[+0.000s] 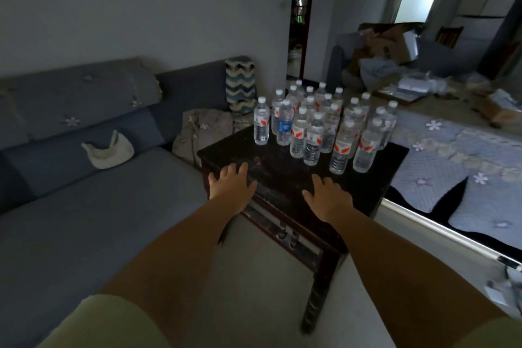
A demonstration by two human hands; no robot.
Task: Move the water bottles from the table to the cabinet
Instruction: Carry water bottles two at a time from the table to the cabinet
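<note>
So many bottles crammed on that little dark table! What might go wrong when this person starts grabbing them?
The water bottles stand upright and tightly bunched, so lifting one from the middle could topple its neighbours. The two nearest, on the right, stand close to the table edge and might fall off if bumped. Both the left hand and right hand are open and empty; carrying several at once risks dropping one.
</note>
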